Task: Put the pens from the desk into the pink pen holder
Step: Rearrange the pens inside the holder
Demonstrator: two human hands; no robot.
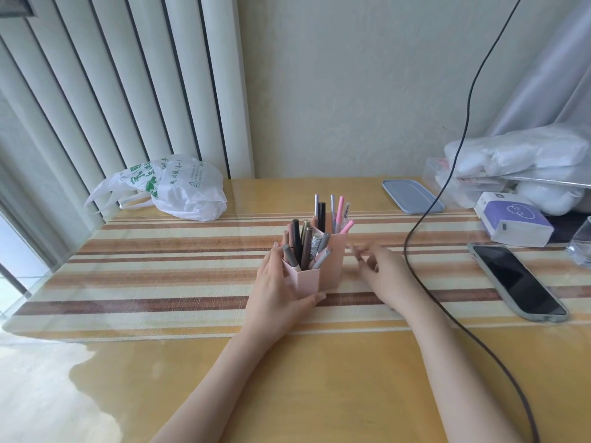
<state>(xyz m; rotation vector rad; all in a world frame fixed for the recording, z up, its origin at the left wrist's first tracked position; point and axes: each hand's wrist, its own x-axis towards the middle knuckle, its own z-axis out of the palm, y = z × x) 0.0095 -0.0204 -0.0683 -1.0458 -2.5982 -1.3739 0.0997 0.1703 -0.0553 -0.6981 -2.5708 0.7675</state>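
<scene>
The right hand (380,270) is motion-blurred, fingers spread and holding nothing, just beside the pink pen holder (315,266) at its 3 o'clock. The left hand (281,286) grasps the holder's near-left side, hiding part of its wall. The holder stands mid-bench (287,378), pens (307,244) upright inside. A black cable (412,225) crosses at 3 o'clock; a phone (516,279) lies beyond it, a plastic bag (179,193) at 10 o'clock.

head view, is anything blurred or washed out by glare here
Head view: the right hand has motion-smeared fingertips, while the left hand and the pen holder are sharp; bright glare washes out the desk at lower left; wide-angle distortion fans the blinds and bends the desk's far edge.
</scene>
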